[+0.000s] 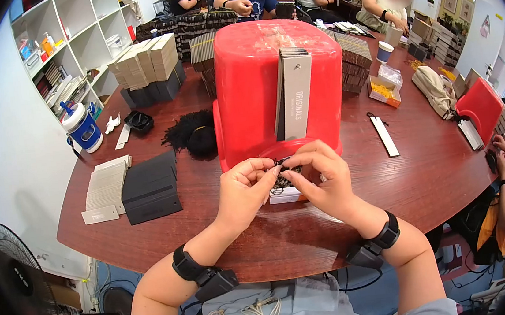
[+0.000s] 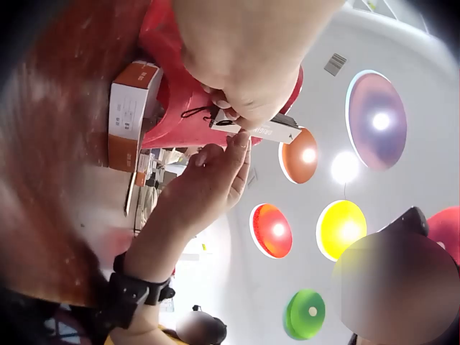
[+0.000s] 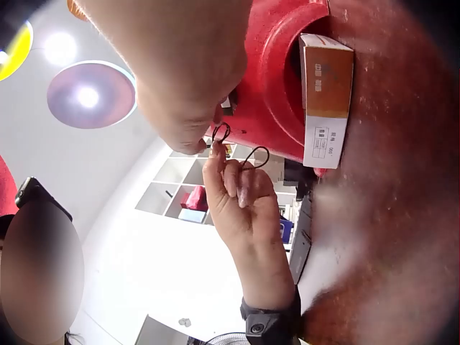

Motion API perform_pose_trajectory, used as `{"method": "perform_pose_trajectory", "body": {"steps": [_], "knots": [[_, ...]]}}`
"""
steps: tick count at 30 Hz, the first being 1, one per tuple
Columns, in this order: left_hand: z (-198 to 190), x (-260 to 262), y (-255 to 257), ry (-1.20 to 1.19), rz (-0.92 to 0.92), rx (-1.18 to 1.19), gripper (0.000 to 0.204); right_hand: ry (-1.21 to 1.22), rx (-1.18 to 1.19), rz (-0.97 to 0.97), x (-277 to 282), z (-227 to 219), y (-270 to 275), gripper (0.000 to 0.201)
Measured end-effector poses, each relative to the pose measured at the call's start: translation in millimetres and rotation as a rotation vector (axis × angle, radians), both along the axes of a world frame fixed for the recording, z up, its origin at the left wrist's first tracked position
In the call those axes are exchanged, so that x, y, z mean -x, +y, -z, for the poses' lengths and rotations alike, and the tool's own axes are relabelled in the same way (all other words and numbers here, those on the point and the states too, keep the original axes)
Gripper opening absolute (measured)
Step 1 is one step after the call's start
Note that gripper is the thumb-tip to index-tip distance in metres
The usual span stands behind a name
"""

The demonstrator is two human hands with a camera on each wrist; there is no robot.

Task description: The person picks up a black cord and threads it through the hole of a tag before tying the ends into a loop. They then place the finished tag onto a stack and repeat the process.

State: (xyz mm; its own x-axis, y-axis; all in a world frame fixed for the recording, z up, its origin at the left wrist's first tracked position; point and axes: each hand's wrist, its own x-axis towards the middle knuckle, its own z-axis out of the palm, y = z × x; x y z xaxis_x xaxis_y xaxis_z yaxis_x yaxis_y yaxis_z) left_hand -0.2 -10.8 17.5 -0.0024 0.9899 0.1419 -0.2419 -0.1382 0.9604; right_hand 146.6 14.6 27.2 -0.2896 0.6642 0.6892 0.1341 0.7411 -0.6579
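Observation:
In the head view, my left hand (image 1: 240, 189) and right hand (image 1: 329, 180) meet at the near side of a red upturned plastic tub (image 1: 246, 96). A thin black cord (image 3: 267, 154) is pinched between thumb and fingers of both hands, with loops hanging from it in the right wrist view. Just below the hands sits a small orange and white box (image 3: 327, 108), with dark cords visible at its top in the head view. A stack of grey tags (image 1: 295, 97) printed ORIGINALS rests upright against the tub, directly beyond my fingertips.
Left on the table are fanned light tags (image 1: 105, 188), dark cards (image 1: 151, 186) and a bundle of black cords (image 1: 198, 135). A strung white tag (image 1: 384, 134) lies to the right, near an orange-filled box (image 1: 384, 91). Other people sit around the table.

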Motion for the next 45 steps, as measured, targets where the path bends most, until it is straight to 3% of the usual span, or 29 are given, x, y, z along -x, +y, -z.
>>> {"method": "perform_pose_trajectory", "body": {"steps": [2, 4, 9, 12, 14, 15, 17, 20, 25, 28, 30, 31, 34, 40, 45], "knots": [[3.8, -0.7, -0.4, 0.08, -0.04, -0.041, 0.009, -0.004, 0.003, 0.012, -0.5, -2.7, -0.6, 0.015], [13.3, -1.3, 0.2, 0.436, -0.183, -0.36, 0.007, -0.009, 0.006, 0.024, -1.2, -2.9, -0.5, 0.016], [12.2, -4.4, -5.1, 0.557, -0.241, -0.501, 0.009, -0.064, 0.018, 0.005, -3.2, 6.4, 2.8, 0.012], [11.5, -5.8, -3.9, 0.443, -0.236, -0.435, 0.008, -0.035, 0.078, 0.02, -1.0, 5.6, -0.8, 0.009], [10.8, -4.0, -2.3, 0.222, -0.09, -0.198, 0.008, -0.026, 0.066, 0.027, -0.3, 4.9, -2.3, 0.009], [7.6, -2.7, -2.4, 0.223, -0.087, -0.198, 0.008, -0.019, 0.052, 0.034, 0.0, 4.5, -2.7, 0.01], [-0.9, 0.4, -3.1, -0.091, 0.107, 0.064, 0.01, 0.0, 0.037, 0.028, 0.9, 3.5, -3.1, 0.011], [3.0, 4.3, 1.3, -0.286, 0.225, 0.127, 0.012, 0.018, -0.017, 0.011, 0.4, 3.2, -0.7, 0.013], [4.7, 3.4, 2.1, -0.35, 0.218, 0.159, 0.012, -0.002, -0.109, -0.031, -1.9, 0.9, 0.9, 0.018], [4.1, 5.0, 2.1, -0.364, 0.231, 0.134, 0.012, 0.02, -0.029, -0.039, -2.7, -1.8, 3.0, 0.015], [3.8, 6.1, 1.7, -0.355, 0.251, 0.113, 0.012, 0.32, 0.404, -0.185, -0.4, 3.8, 8.9, 0.014], [3.6, 6.3, 1.6, -0.343, 0.253, 0.105, 0.012, 0.319, 0.403, -0.185, -2.1, 2.0, 9.7, 0.014], [3.9, 6.7, 2.3, -0.33, 0.25, 0.096, 0.012, 0.242, 0.798, -0.332, -6.1, -5.6, 9.4, 0.018], [1.8, 4.6, 2.9, -0.24, 0.17, 0.077, 0.011, 0.327, 0.952, -0.495, -10.5, 5.9, 17.6, 0.015], [0.0, 2.6, 1.7, -0.171, 0.122, 0.041, 0.01, 0.383, 1.065, -0.508, -12.0, -0.1, 17.9, 0.015]]}}
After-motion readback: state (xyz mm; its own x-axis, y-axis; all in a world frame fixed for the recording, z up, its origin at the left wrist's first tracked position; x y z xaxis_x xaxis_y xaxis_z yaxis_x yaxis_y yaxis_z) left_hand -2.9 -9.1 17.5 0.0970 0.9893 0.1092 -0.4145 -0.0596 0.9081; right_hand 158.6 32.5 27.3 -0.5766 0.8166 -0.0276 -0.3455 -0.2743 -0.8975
